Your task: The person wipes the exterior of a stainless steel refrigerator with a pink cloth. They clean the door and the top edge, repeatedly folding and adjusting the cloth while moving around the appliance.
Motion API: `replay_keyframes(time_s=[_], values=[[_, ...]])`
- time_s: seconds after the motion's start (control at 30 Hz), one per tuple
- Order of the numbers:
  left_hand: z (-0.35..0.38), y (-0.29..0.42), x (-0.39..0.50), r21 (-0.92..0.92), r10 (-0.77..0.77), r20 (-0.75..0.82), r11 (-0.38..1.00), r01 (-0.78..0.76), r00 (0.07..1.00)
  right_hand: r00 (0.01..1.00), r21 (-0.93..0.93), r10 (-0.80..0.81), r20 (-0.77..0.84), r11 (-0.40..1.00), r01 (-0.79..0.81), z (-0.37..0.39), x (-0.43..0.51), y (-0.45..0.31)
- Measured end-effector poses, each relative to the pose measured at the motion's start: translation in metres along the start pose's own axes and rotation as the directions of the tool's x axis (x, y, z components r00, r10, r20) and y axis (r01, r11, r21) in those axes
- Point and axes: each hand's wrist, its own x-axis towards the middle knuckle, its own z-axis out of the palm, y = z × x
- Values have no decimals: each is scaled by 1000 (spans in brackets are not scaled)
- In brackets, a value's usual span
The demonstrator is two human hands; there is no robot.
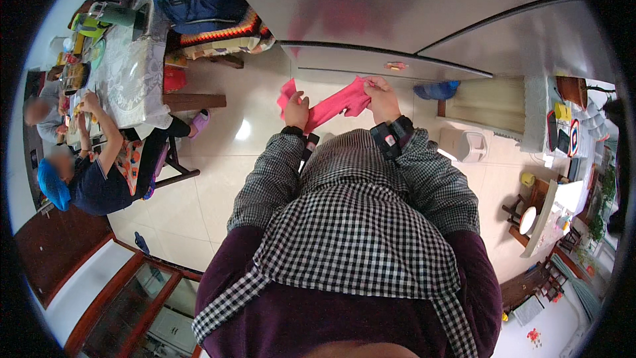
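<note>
A pink cloth [334, 104] is stretched between my two hands, in front of my checked apron. My left hand [296, 112] grips its left part, and a loose end hangs out past the fingers. At the cloth's other end, my right hand [381, 98] pinches the upper right corner between thumb and fingers. A small fold droops below that corner. Just beyond the cloth stands a large grey, glossy cabinet or refrigerator [343, 54], whose surface carries a blurred pink reflection.
To the left, two people sit at a table with a lace tablecloth [141, 67]. A wooden bench [196, 102] juts out beside it. Blue slippers or shoes [437, 90] and a white plastic stool [464, 144] stand on the tiled floor at right. Glazed doors [134, 303] are behind me.
</note>
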Motion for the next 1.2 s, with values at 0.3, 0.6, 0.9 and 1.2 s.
replay_keyframes(time_s=[0.3, 0.6, 0.9, 1.2], values=[[-38, 88, 50, -477, 2, 41, 879, 18, 999, 872, -790, -490, -3, 536, 298, -9, 2, -55], [-50, 96, 65, -295, -35, -9, 955, 31, 999, 884, -963, -405, 235, 25, 268, -20, 39, -54], [-45, 71, 70, -271, -64, 50, 960, 75, 997, 911, -928, -360, 201, 227, 294, -18, 19, -48], [-34, 52, 49, -130, -5, 6, 992, 6, 1000, 924, -312, -334, -183, 911, 268, -30, -26, -19]])
